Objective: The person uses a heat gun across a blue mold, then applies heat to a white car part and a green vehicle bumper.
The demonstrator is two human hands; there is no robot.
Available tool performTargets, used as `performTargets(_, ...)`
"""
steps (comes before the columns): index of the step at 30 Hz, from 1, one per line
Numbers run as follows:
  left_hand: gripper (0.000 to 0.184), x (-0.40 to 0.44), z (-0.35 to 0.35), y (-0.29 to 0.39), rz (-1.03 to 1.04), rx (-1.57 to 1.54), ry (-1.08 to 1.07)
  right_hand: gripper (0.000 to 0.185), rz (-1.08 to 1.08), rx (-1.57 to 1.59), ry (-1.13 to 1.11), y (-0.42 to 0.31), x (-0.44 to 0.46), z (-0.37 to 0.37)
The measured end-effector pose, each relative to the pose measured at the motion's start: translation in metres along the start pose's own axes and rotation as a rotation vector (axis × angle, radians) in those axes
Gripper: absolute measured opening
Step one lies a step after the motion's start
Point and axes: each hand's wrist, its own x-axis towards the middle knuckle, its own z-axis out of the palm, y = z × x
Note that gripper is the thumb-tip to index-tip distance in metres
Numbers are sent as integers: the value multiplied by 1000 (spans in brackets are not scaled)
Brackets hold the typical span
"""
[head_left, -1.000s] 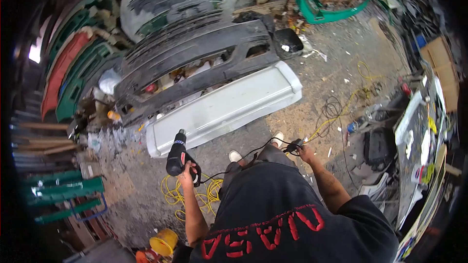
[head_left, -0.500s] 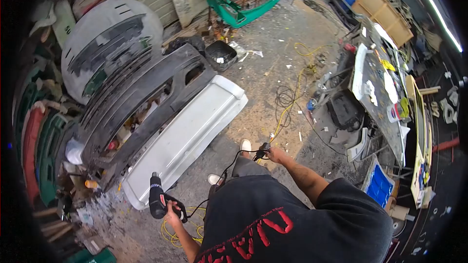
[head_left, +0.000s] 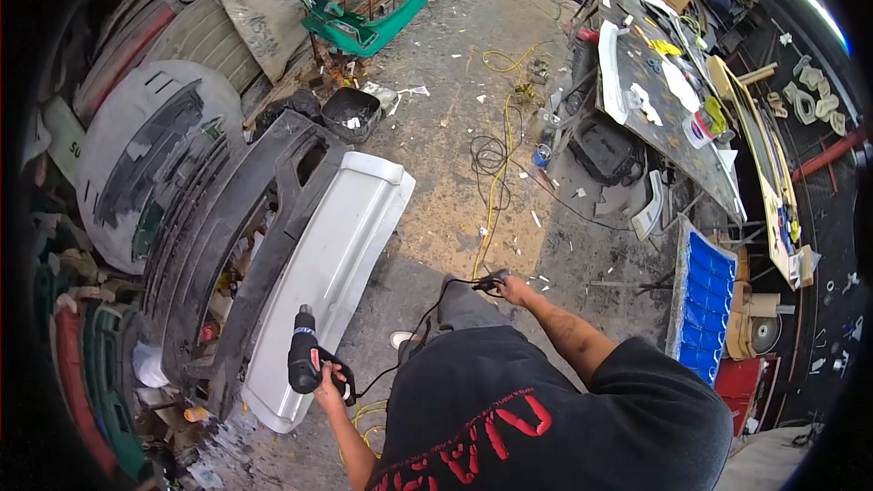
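My left hand [head_left: 331, 385] is wrapped round the handle of a black heat gun [head_left: 303, 365], whose metal nozzle points up and away from me. Its black power cord [head_left: 421, 320] loops across in front of my body. Out ahead, my right hand [head_left: 516, 290] is closed on the cord's black plug end [head_left: 491, 282]; a yellow extension cord [head_left: 501, 191] runs from there along the floor, though the joint itself is too small to make out. Close beyond the heat gun lies a long white moulded panel [head_left: 314, 284], not touched by either hand.
Dark bumper-like parts [head_left: 238, 209] lie left of the panel, with a large grey rounded piece [head_left: 114, 164] behind. A green shell [head_left: 382, 32] stands at the back. To the right are a cluttered work table [head_left: 655, 82] and a blue ribbed mould [head_left: 707, 305]. Loose cords [head_left: 492, 156] and scraps litter the floor.
My view has turned right, so most of the room has shifted left and the blue mould shows more fully. Both hands keep their holds. One of my shoes is now out of sight.
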Motion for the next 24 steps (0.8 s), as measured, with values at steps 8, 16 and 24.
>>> performTargets(8,13,8,85,20,46,41,-156,34,51,167,6,52,-32,36)
performTargets(16,18,-5,168,43,75,154,-250,48,117,212,43,88,-51,30)
performTargets(24,17,34,226,98,149,163,-219,53,155,180,19,131,-32,20)
